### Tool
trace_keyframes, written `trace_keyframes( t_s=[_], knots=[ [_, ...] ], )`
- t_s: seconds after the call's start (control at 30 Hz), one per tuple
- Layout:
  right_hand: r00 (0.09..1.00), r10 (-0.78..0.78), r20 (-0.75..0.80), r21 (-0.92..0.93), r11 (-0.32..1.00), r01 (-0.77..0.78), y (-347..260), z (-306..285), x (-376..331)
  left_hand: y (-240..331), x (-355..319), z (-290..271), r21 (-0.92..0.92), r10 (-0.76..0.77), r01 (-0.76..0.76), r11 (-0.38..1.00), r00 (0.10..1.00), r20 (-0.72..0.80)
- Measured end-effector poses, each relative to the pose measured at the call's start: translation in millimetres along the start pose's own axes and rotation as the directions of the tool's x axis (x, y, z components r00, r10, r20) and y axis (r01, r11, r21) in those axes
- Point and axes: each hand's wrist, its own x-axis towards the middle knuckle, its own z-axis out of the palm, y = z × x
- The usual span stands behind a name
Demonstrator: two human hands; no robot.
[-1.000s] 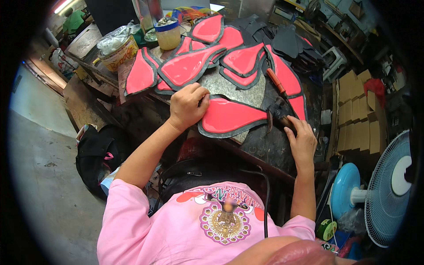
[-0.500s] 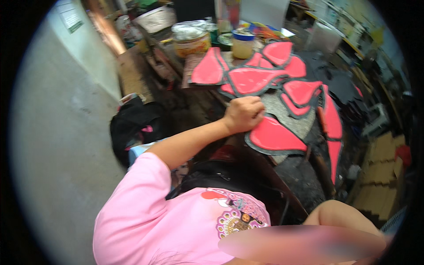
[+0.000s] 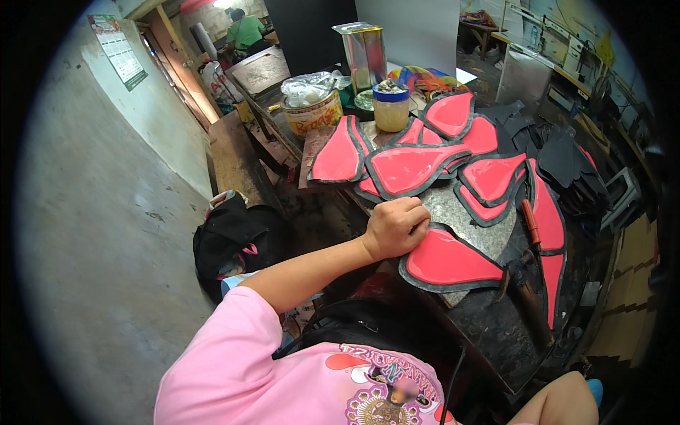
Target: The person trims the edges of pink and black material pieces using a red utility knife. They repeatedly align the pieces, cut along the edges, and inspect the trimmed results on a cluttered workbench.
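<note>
My left hand (image 3: 398, 228) is closed in a fist at the upper left edge of a coral-pink padded panel (image 3: 452, 260) with a dark grey border. The curled fingers touch that edge; whatever they hold is hidden. This panel lies at the near side of the worktable, partly on a speckled grey slab (image 3: 489, 239). Just beyond the fist, several similar panels (image 3: 411, 170) overlap. Part of my bare right arm (image 3: 559, 405) shows at the lower right, but its hand is outside the picture.
An orange-handled tool (image 3: 530, 221) lies right of the slab, beside long narrow pink pieces (image 3: 549, 219). Behind stand a blue-rimmed jar (image 3: 391, 113), a plastic-topped tin (image 3: 315, 117) and a metal can (image 3: 365, 57). Dark cut sheets (image 3: 567, 170) are stacked at right. A person (image 3: 246, 32) is far back.
The view has tilted upward, so the table appears lower and more of the room shows. My left fist stays at the same panel edge. Less of my right arm is visible.
</note>
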Motion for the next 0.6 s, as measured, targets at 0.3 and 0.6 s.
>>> trace_keyframes(
  t_s=[0.3,0.6],
  knots=[
    [1.0,0.019,0.003,-0.022,1.0,-0.019,1.5,-1.9,-0.2,1.2,3.1,-0.5,-0.002,0.02,-0.02,1.0,0.999,-0.037],
    [0.999,0.042,-0.013,-0.052,0.998,-0.043,-2.2,-5.2,-5.6,-2.9,0.7,3.8,-0.054,-0.001,-0.001,0.999,0.999,-0.034]
  ],
)
